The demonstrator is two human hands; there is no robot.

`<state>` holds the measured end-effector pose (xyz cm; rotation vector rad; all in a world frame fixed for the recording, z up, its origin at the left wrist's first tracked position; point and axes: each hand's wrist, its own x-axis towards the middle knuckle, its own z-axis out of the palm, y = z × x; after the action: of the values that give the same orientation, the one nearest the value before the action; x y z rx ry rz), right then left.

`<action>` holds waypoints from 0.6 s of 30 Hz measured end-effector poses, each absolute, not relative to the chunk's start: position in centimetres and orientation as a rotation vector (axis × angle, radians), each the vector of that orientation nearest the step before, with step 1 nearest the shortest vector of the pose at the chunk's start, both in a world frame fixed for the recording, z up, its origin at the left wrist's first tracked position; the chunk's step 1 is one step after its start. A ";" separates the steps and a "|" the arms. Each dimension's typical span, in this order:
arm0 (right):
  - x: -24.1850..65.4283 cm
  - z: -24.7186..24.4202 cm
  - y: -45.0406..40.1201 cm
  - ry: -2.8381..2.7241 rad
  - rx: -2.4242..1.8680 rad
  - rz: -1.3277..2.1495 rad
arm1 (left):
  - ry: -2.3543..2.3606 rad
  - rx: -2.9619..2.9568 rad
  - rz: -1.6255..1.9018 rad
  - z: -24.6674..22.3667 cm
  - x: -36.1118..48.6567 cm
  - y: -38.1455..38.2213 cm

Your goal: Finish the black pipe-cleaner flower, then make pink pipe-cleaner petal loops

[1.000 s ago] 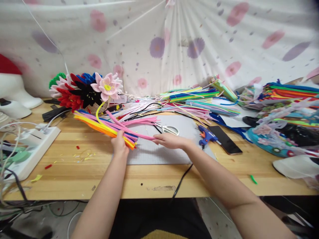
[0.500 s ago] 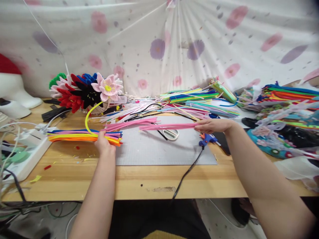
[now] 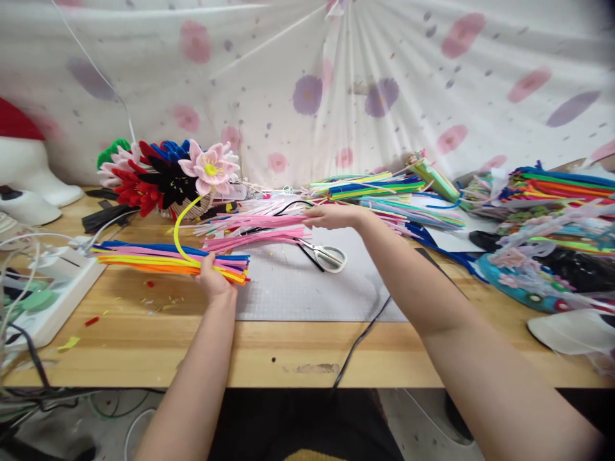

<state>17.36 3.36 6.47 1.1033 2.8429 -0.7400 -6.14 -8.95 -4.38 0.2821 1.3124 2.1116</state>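
My left hand is closed around one end of a bundle of pipe cleaners in blue, purple, yellow and orange, at the left of the table. One yellow pipe cleaner curves up out of that bundle. Further back, my right hand grips the right end of several pink pipe cleaners. These lie over or just above a pile of white and pink ones. Another pink bunch rests in front, on the grey cutting mat. White-handled scissors lie to its right.
Pipe-cleaner flowers stand in a basket at the back left. A power strip with cables is at the left edge. More pipe cleaners and decorated pieces crowd the right. A black cord hangs over the front edge.
My right hand has moved left and back with the pink pipe cleaners, to the pile behind the mat. My left hand and its bundle have shifted slightly right, the bundle now looking lifted.
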 end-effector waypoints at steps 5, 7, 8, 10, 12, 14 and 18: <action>12.6 2.6 6.2 2.836 1.048 -0.256 | 1.197 0.096 2.157 -3.6 -5.2 -9.1; 12.1 0.9 6.9 2.808 1.139 -0.086 | 1.167 0.127 2.118 -3.5 -4.5 -9.2; 12.1 0.2 7.0 2.796 1.185 -0.030 | 1.151 0.153 2.094 -3.5 -4.3 -9.2; 12.3 -0.9 7.0 2.791 1.239 0.017 | 1.113 0.198 2.042 -3.5 -3.9 -9.2; 12.7 -1.6 6.7 2.825 1.232 0.044 | 1.078 0.221 2.009 -3.6 -3.6 -9.3; 12.9 -1.9 6.3 2.885 1.195 0.112 | 1.076 0.234 1.986 -3.8 -3.4 -9.3; 13.3 -1.7 5.8 2.993 1.133 0.300 | 1.125 0.245 1.995 -4.3 -3.3 -9.2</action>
<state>13.30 5.78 -1.68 1.1327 2.9931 0.3001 -3.30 -9.22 -4.26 0.2448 1.1253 1.9950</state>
